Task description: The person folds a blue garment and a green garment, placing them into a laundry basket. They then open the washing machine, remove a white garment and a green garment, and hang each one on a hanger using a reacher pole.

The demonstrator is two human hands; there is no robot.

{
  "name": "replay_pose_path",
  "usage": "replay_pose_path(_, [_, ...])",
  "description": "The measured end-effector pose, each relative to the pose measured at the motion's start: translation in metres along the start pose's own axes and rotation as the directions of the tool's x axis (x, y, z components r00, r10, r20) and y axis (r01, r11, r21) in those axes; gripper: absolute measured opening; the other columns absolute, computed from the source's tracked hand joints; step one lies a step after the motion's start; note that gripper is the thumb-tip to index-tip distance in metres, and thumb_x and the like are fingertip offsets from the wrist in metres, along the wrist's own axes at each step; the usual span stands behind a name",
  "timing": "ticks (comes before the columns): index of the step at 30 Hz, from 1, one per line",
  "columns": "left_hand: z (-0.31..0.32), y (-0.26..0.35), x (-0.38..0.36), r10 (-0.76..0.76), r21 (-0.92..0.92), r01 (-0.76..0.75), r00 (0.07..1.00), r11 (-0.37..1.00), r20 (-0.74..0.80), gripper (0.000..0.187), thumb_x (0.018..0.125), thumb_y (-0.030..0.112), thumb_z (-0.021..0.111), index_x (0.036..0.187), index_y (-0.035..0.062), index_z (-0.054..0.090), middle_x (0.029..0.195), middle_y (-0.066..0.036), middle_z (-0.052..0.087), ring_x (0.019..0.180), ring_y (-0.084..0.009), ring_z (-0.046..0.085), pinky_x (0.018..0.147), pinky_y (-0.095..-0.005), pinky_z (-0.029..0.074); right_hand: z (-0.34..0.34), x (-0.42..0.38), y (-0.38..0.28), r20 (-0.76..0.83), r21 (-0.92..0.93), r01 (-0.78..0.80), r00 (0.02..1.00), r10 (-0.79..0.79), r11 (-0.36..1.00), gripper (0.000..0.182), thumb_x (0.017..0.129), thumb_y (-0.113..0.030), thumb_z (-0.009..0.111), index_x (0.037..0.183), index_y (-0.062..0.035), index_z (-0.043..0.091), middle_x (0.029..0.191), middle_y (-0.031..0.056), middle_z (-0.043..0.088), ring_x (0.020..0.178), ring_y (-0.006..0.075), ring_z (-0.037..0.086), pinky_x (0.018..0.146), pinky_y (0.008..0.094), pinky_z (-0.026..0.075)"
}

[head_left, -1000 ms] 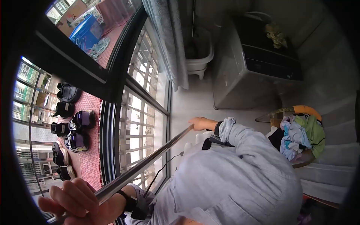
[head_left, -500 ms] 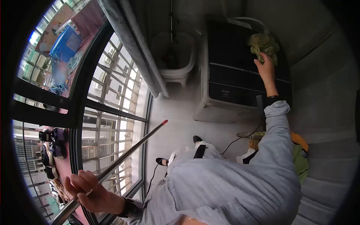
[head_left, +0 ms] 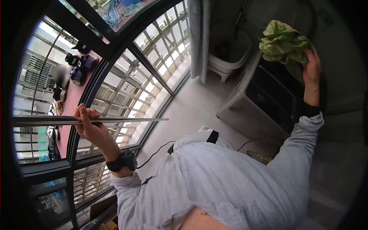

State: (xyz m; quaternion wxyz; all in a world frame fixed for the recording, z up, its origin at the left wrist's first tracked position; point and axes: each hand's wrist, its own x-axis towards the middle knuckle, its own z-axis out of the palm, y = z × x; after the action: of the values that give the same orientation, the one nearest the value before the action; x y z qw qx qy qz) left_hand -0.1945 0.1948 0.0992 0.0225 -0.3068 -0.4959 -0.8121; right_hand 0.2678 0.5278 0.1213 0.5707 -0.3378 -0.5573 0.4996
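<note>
My left hand (head_left: pixel 95 128) is closed around a long metal pole (head_left: pixel 42 120), which lies nearly level across the window side. The pole's pinkish-red tip points toward the middle of the view. On the right, my right hand (head_left: pixel 312 73) grips the edge of a crumpled green cloth (head_left: pixel 283 44), with the fingers partly behind its folds. This cloth is raised, and in the view it overlaps the far part of the dark-topped washing machine (head_left: pixel 264 96).
A white tub on legs (head_left: pixel 224 67) stands beyond the washing machine, next to a grey curtain (head_left: pixel 199 42). Barred windows (head_left: pixel 157 32) run along the left, with several shoes (head_left: pixel 84 69) on a pink mat outside. A black cord (head_left: pixel 155 155) hangs near my left wrist.
My right hand has lifted the green cloth off the washing machine top. The pole has swung from slanting to nearly level in my left hand, and the view has turned.
</note>
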Motion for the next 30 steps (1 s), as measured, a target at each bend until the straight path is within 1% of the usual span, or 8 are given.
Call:
replay_pose_path(6, [-0.066,-0.007,-0.014,-0.009,0.01,0.01,0.993,1.0,-0.114,0.015,0.086,0.017,0.061,0.081,0.003,0.057,0.055,0.002,0.043,0.048,-0.0046,0.038,0.043,-0.0178,0.029,0.145,-0.008,0.004,0.503,-0.072,0.292,0.836,-0.218,0.954,0.02,0.091,-0.018,0.052,0.102,-0.0027,0.059,0.085,-0.0021,0.06,0.081,0.0032,0.053,0.073,0.0204,0.043])
replay_pose_path(12, [-0.148,-0.037,-0.033,-0.095,-0.002,0.095,0.995,0.995,-0.026,0.018,0.087,0.012,0.06,0.072,0.0046,0.054,0.065,-0.002,0.05,0.057,-0.0079,0.043,0.054,-0.0223,0.036,0.277,-0.06,-0.013,0.69,-0.528,0.662,0.7,-0.186,0.533,0.027,0.089,-0.035,0.052,0.103,-0.0125,0.06,0.081,0.0048,0.064,0.076,0.0175,0.063,0.068,0.0294,0.047])
replay_pose_path(13, [-0.159,-0.039,-0.036,-0.13,0.059,0.129,0.992,0.99,0.009,0.016,0.087,0.012,0.059,0.074,0.0038,0.055,0.067,-0.003,0.052,0.06,-0.0082,0.045,0.056,-0.0224,0.037,0.295,-0.061,-0.01,0.719,-0.477,0.676,0.668,-0.193,0.562,0.031,0.088,-0.04,0.05,0.102,-0.014,0.061,0.087,0.0056,0.065,0.081,0.0246,0.063,0.07,0.0327,0.047])
replay_pose_path(17, [-0.203,-0.034,-0.049,-0.245,0.23,0.211,0.961,0.95,0.128,0.016,0.088,0.016,0.059,0.081,0.0016,0.06,0.073,-0.001,0.056,0.068,-0.0091,0.052,0.065,-0.0223,0.041,0.361,-0.082,-0.011,0.794,-0.359,0.633,0.594,-0.133,0.686,0.028,0.091,-0.028,0.052,0.102,-0.0028,0.059,0.08,0.0,0.061,0.075,0.0053,0.052,0.069,0.0223,0.044])
replay_pose_path(21, [-0.241,-0.014,-0.044,-0.403,0.377,0.281,0.866,0.882,0.297,0.015,0.084,0.015,0.063,0.089,0.0017,0.062,0.079,-0.002,0.059,0.073,-0.0091,0.054,0.07,-0.0231,0.043,0.424,-0.107,0.005,0.865,-0.143,0.593,0.463,-0.191,0.793,0.03,0.089,-0.034,0.053,0.097,-0.0066,0.062,0.083,0.0057,0.064,0.075,0.0144,0.059,0.069,0.0275,0.046])
replay_pose_path(24, [-0.256,0.02,-0.037,-0.62,0.603,0.318,0.678,0.731,0.395,0.023,0.078,0.009,0.067,0.099,0.0055,0.061,0.081,-0.002,0.06,0.079,-0.0099,0.057,0.074,-0.024,0.045,0.46,-0.134,0.009,0.91,-0.067,0.533,0.38,-0.168,0.843,0.03,0.09,-0.033,0.052,0.098,-0.0054,0.061,0.083,0.006,0.063,0.075,0.0151,0.059,0.069,0.0275,0.046])
replay_pose_path(26, [-0.258,0.047,-0.034,-0.701,0.712,0.236,0.531,0.662,0.476,0.046,0.073,0.001,0.064,0.117,0.0099,0.053,0.103,-0.008,0.059,0.098,-0.0175,0.057,0.084,-0.0302,0.046,0.475,-0.151,0.008,0.923,-0.005,0.556,0.321,-0.21,0.831,0.027,0.09,-0.029,0.053,0.098,-0.0042,0.06,0.084,0.0033,0.061,0.076,0.0102,0.055,0.069,0.0246,0.046])
replay_pose_path(30, [-0.289,0.051,-0.037,-0.614,0.688,-0.586,0.371,0.428,0.697,0.059,0.069,-0.003,0.059,0.126,0.0106,0.046,0.123,-0.017,0.049,0.113,-0.0327,0.048,0.094,-0.0371,0.041,0.493,-0.183,-0.003,0.947,0.12,0.467,0.212,-0.243,0.876,0.025,0.09,-0.024,0.055,0.098,-0.0014,0.059,0.082,-0.0012,0.057,0.076,0.0041,0.05,0.068,0.021,0.045])
